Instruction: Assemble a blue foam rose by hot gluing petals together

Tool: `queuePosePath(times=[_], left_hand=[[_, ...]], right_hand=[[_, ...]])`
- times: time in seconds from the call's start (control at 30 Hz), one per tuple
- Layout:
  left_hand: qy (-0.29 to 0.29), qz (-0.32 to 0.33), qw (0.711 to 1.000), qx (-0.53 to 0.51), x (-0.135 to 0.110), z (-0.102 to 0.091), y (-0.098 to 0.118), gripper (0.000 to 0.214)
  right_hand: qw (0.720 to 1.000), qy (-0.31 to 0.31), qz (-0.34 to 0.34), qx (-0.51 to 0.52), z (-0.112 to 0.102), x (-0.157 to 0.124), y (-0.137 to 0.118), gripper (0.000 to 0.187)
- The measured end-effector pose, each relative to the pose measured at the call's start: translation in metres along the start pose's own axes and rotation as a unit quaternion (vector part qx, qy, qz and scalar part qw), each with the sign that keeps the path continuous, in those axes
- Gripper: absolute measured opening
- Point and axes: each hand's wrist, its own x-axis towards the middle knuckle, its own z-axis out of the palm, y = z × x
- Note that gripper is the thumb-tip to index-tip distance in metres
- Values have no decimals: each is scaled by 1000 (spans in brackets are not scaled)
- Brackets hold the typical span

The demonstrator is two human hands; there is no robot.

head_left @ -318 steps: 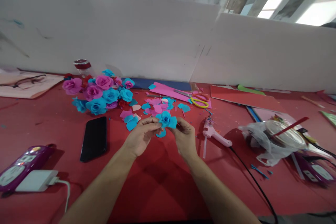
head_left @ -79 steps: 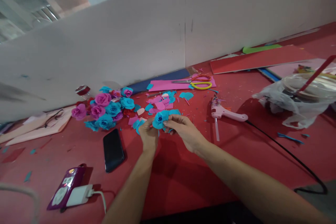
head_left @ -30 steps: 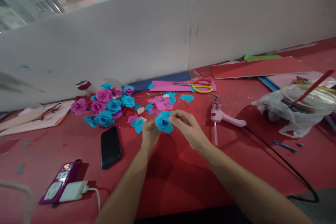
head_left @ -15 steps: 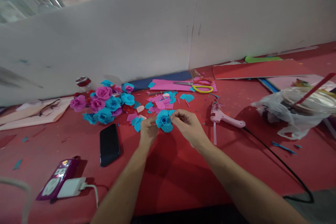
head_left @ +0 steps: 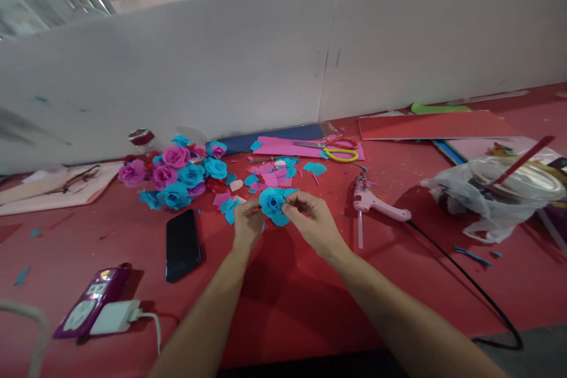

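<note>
A blue paper flower [head_left: 273,203] with layered petals is held between my hands above the red table [head_left: 283,301]. My left hand [head_left: 248,221] grips it from the left and below; the hand covers whatever lies under the bloom. At its right edge, my right hand [head_left: 312,218] pinches an outer petal between thumb and fingers. Just beyond lie loose blue and pink petals [head_left: 274,176]. A bunch of blue, pink and red paper flowers [head_left: 177,171] sits to the left. On the right a pink glue gun [head_left: 376,205] rests with a clear glue stick sticking out.
Scissors [head_left: 341,155] with red and yellow handles lie on pink paper [head_left: 279,147]. A black phone [head_left: 183,246] and a purple power strip [head_left: 95,301] with a white charger are at left. A plastic-bagged container [head_left: 500,189] stands at right. A white partition [head_left: 199,65] borders the back.
The view has shifted slightly. My right thumb and fingers have moved inward over the flower's right side, and the bloom is turned a little. Both hands keep hold of it.
</note>
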Motion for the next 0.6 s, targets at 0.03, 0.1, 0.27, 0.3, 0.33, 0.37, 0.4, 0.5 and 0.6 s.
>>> queuePosePath(times=[0.03, 0.1, 0.27, 0.3, 0.33, 0.37, 0.4, 0.5, 0.6], left_hand=[[1, -1, 1000, -5, 0, 0, 0, 5], [6, -8, 1000, -17, 1, 1, -1, 7], [12, -26, 997, -74, 3, 5, 5, 20], [12, -30, 996, -84, 3, 6, 7, 21], [11, -33, 995, -91, 3, 7, 8, 21], [10, -36, 995, -94, 3, 7, 9, 20], [6, -35, 996, -88, 3, 7, 10, 18], [-15, -23, 999, -43, 0, 6, 11, 11], [-30, -9, 1000, -1, -2, 6, 12, 8]], right_hand=[[1000, 1, 4, 9, 1, 0, 1, 18], [999, -3, 20, 34, 2, 1, 4, 17], [998, -23, 25, 45, 4, 0, 7, 14], [999, -24, 23, 42, 4, -1, 7, 12], [999, -24, 22, 41, 4, -1, 7, 11], [999, -21, 21, 44, 3, -1, 7, 11], [998, -16, 21, 50, 2, -1, 7, 11], [998, 2, 24, 63, 1, 0, 7, 19], [997, 12, 32, 66, 1, 2, 9, 22]])
